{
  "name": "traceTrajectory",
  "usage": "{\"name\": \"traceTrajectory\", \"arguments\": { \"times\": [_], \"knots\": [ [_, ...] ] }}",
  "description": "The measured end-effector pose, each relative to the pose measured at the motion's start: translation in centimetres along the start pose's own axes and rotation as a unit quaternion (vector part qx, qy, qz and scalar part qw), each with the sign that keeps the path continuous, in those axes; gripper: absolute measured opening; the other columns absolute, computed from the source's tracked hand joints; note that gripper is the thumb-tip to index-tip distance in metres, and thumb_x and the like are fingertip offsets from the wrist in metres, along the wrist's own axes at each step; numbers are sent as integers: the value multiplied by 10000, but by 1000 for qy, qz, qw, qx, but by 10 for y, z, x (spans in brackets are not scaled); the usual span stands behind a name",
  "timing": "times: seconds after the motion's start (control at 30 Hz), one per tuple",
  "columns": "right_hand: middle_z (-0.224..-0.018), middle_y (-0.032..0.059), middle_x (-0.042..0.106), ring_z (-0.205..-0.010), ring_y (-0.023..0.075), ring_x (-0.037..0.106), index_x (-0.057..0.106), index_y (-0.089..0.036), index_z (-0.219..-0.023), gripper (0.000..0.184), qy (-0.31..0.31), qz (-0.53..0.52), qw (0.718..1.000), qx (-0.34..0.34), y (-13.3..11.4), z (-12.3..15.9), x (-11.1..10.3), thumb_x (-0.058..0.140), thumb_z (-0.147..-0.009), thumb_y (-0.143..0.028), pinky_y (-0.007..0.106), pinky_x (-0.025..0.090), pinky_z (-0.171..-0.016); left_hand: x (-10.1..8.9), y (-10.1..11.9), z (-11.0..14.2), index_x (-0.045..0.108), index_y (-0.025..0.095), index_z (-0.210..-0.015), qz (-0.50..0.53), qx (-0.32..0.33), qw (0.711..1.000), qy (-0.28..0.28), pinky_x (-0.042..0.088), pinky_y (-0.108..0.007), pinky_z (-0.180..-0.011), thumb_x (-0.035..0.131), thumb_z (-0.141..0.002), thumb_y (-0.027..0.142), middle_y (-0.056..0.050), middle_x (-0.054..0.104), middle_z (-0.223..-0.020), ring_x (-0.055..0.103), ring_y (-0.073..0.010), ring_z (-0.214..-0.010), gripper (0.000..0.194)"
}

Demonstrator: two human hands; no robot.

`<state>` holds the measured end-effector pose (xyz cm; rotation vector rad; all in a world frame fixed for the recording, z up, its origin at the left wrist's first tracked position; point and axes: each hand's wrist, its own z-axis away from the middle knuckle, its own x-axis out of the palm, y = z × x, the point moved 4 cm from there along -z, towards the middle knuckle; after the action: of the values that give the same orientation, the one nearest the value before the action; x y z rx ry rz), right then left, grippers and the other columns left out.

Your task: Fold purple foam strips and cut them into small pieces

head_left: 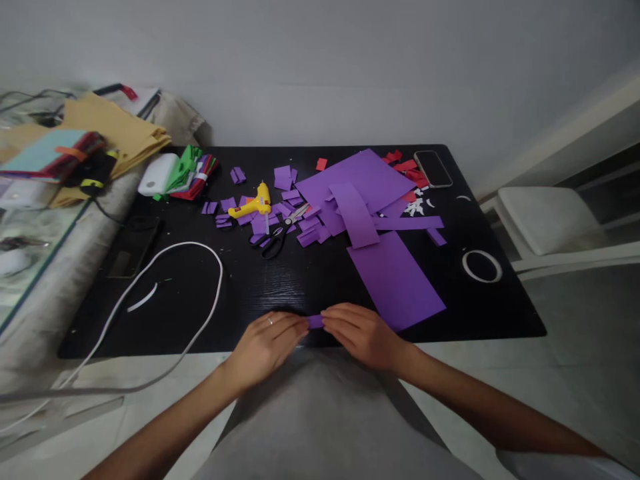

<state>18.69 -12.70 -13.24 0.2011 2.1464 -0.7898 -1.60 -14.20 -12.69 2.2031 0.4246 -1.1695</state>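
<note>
At the near edge of the black table, a small strip of purple paper (315, 322) spans the gap between my two hands. My left hand (270, 343) is closed on its left end, a ring on one finger. Its right end is pinched by my right hand (363, 335); the fingers cover how the ends are held. A large purple sheet (400, 283) lies just right of my right hand. Beyond the hands are black-handled scissors (280, 237), a yellow glue gun (251, 201) and several cut purple paper pieces (311, 233).
A white cable (220, 267) loops over the table's left side. Further back lie stacked coloured papers (193, 173), a phone (433, 169), red scraps (407, 170) and white scraps (416, 205). A white ring (481, 266) rests at right. Behind the table rises a wall (320, 80).
</note>
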Motion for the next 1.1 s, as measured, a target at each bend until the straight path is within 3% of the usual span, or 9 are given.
{"name": "traceTrajectory", "arguments": {
  "times": [0.17,0.37,0.5,0.57,0.63,0.73,0.9,1.1],
  "knots": [
    [-1084,90,768,-1042,218,715,729,-164,-1105,234,13,48,999,1,22,-20,-7,561,-963,-86,392,621,-926,-3,-24,-18,670,116,-1142,-49,17,999,18,587,-342,-878,612,-943,122,-74,771,-1060,723,-199,-983,207],
    [-1073,90,773,-1008,213,723,735,-147,-1070,208,28,52,998,14,30,-29,-8,561,-967,-95,381,598,-910,-6,-33,-24,668,123,-1165,-53,12,998,40,583,-335,-870,618,-942,133,-84,770,-1071,728,-201,-978,229],
    [-977,55,783,-909,193,733,753,-177,-1010,153,16,-13,995,98,49,-54,-21,606,-968,-185,344,586,-853,-16,-47,-47,704,159,-1062,21,-67,998,6,586,-297,-822,555,-992,210,-53,772,-981,734,-166,-879,172],
    [-951,40,788,-874,188,739,765,-193,-999,124,-17,-54,988,147,61,-71,-30,656,-940,-206,329,577,-830,-22,-58,-60,703,171,-1121,56,-115,992,8,589,-289,-828,552,-1000,255,-52,777,-1021,741,-167,-903,211],
    [-932,12,795,-859,177,747,777,-219,-978,121,-59,-102,975,187,73,-87,-37,674,-921,-194,307,566,-819,-26,-68,-72,696,190,-1196,80,-127,989,17,593,-300,-856,547,-1002,284,-55,777,-1088,746,-179,-947,262],
    [-905,11,801,-850,182,752,792,-222,-941,106,-76,-147,959,232,88,-101,-43,702,-890,-199,304,561,-822,-25,-81,-83,744,196,-1102,120,-130,984,13,597,-294,-858,552,-998,287,-47,788,-1055,753,-179,-932,237],
    [-915,23,801,-865,185,752,789,-201,-981,163,-56,-210,939,267,101,-98,-38,775,-818,-204,301,572,-839,-19,-93,-85,766,187,-1033,170,-142,975,16,595,-265,-831,622,-962,282,-40,798,-1005,757,-168,-895,186],
    [-912,17,799,-874,187,752,790,-210,-941,117,-51,-216,937,271,96,-91,-35,763,-828,-207,324,573,-865,-20,-91,-82,761,193,-1055,173,-119,978,-1,594,-282,-839,601,-976,289,-45,795,-1026,751,-171,-912,202]
  ]
}}
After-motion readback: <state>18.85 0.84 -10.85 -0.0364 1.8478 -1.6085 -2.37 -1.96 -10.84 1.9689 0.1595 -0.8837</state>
